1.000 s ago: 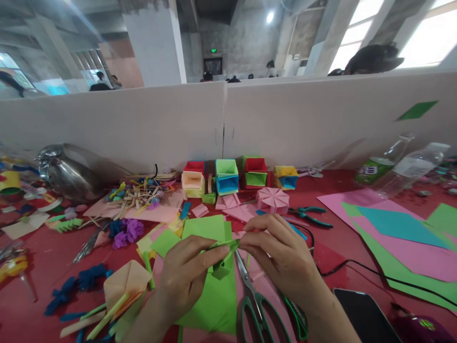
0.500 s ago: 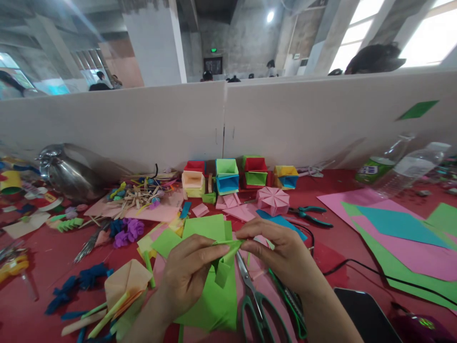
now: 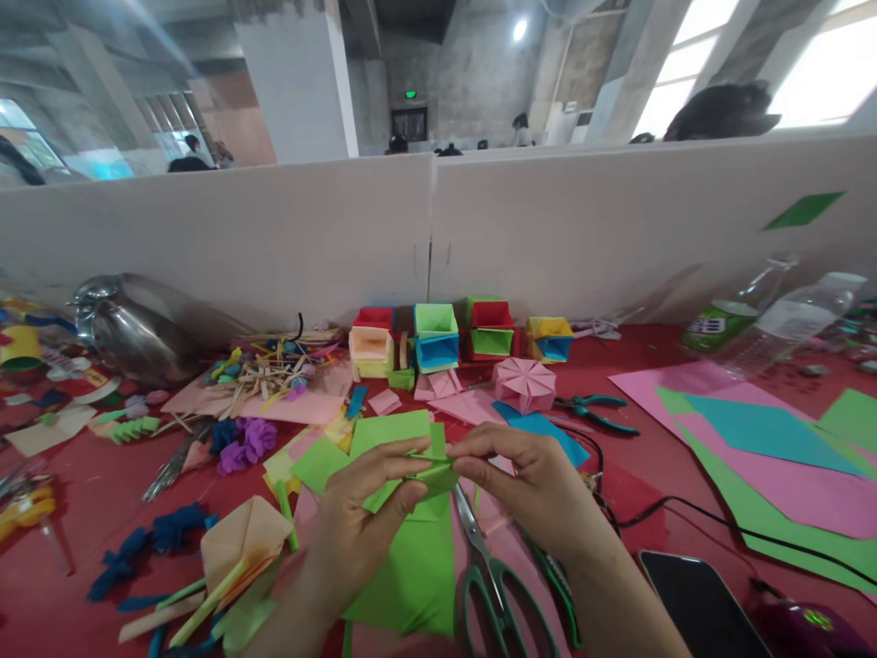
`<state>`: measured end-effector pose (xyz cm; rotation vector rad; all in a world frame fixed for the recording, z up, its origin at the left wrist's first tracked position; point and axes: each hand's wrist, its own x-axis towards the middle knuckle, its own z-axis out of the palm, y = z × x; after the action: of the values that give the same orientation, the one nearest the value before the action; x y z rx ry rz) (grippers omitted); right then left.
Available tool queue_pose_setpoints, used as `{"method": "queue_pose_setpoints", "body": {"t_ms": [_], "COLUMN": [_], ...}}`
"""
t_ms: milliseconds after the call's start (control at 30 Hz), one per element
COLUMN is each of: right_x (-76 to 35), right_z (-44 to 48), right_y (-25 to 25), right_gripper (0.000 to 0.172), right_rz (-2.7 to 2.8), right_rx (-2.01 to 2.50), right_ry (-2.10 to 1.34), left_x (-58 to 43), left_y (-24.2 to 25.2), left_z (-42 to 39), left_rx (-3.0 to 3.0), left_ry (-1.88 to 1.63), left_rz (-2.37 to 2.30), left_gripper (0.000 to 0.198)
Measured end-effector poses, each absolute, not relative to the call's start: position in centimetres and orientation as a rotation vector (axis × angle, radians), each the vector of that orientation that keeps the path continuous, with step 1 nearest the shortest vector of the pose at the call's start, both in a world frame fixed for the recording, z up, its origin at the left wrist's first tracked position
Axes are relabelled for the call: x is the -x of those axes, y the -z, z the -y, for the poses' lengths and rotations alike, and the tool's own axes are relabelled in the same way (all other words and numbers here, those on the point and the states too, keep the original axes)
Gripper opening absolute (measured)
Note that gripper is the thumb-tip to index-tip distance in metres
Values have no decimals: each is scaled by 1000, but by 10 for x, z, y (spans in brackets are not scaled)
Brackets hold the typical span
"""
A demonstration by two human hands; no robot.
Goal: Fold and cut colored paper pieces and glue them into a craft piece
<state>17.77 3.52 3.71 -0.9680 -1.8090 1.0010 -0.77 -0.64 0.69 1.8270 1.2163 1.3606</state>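
Observation:
Both my hands meet at the lower middle of the view over a red table [image 3: 102, 512]. My left hand [image 3: 363, 525] and my right hand [image 3: 531, 484] pinch the two ends of a small folded green paper strip [image 3: 428, 471], fingers closed on it. Under the hands lies a green paper sheet [image 3: 411, 567]. Green-handled scissors [image 3: 490, 576] lie just below my right hand, blades pointing up towards the strip.
Coloured paper boxes [image 3: 435, 338] and a pink pleated paper round [image 3: 524, 382] stand near the white partition [image 3: 548, 228]. Teal pliers [image 3: 593, 411], large paper sheets [image 3: 774, 466], bottles [image 3: 774, 324], a phone [image 3: 699, 608], a black cable [image 3: 685, 507]. Left: a metal kettle [image 3: 133, 329], sticks, paper flowers, a peach paper fold [image 3: 243, 539].
The hanging tail of the green strip has been folded up flat between my fingers. My right hand has shifted slightly left and up; the left hand holds its place.

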Motion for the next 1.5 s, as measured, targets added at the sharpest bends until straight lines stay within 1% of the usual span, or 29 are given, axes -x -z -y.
{"method": "queue_pose_setpoints", "body": {"t_ms": [167,233,367,533,600,633,733,900,1067,1300,1500], "right_x": [-175,-174,-171,-169,-168,-168,-167,-166,-164,-167,-171], "right_z": [-32,-30,-28,-26,-26,-26,-26,-25,-25,-24,-25], "right_y": [-38,-39,-41,-43,-43,-43,-42,-42,-42,-42,-44], "right_gripper": [8,9,10,11,11,10,11,5,9,5,6], "right_rz": [1806,1809,1823,1830,1826,1826,1831,1804,1794,1781,1746], "right_rx": [1004,1009,996,993,992,991,991,989,961,945,970], "right_ry": [-1019,-1014,-969,-903,-882,-875,-863,-905,-938,-968,-966], "left_x": [6,4,-1,-4,-3,-2,0,1,0,2,4], "left_y": [-5,-6,-9,-9,-7,-7,-6,-8,-13,-14,-14], "left_z": [6,6,8,7,6,5,4,8,9,10,11], "left_rx": [-1671,-1597,-1404,-1209,-1234,-1275,-1424,-1529,-1556,-1556,-1532], "left_ry": [-1416,-1409,-1391,-1418,-1360,-1325,-1267,-1331,-1308,-1344,-1360], "left_rz": [-1298,-1313,-1319,-1243,-1217,-1217,-1285,-1359,-1373,-1361,-1333], "left_gripper": [6,5,9,24,31,30,19,16,17,16,17]}}
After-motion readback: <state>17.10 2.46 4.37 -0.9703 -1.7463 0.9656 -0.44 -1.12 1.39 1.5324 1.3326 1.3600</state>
